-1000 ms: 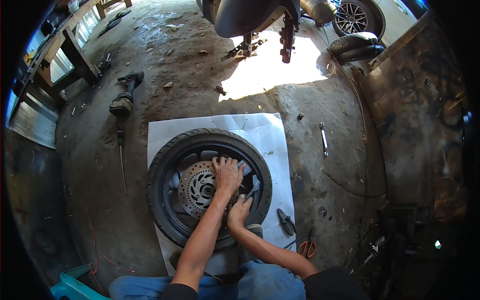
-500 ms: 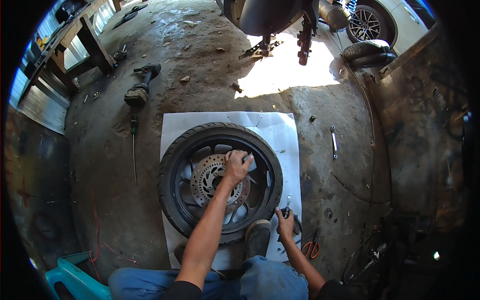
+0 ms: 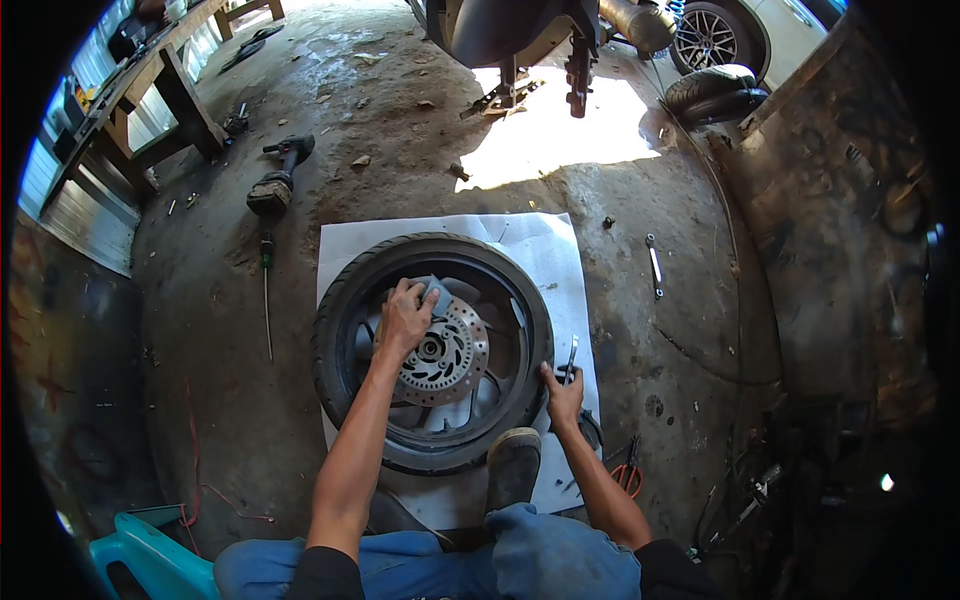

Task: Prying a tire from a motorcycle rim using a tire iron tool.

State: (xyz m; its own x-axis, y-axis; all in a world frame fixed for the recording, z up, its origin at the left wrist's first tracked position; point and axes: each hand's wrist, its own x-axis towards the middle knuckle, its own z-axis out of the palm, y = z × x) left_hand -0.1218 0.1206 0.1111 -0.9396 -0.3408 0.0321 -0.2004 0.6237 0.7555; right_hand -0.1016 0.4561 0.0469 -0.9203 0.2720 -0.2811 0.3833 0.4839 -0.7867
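Observation:
A motorcycle wheel with a black tyre lies flat on a white sheet, its silver drilled brake disc facing up. Over the disc's upper edge, my left hand grips a grey-blue folded pad; whether it is cloth or abrasive cannot be told. My right hand is closed at the tyre's right side, thumb against the rubber. A slim tool with a shiny metal end sticks up from its fingers; the exact kind is unclear. My shoe rests against the tyre's near edge.
On the floor to the left lie a cordless impact wrench and a long screwdriver. A spanner lies to the right, and orange-handled scissors near my right forearm. A turquoise plastic stool stands lower left; a raised motorcycle is ahead.
My left hand has shifted left across the disc with the pad, uncovering the hub. My right hand has moved up along the tyre's side with the tool. The whole view has shifted slightly.

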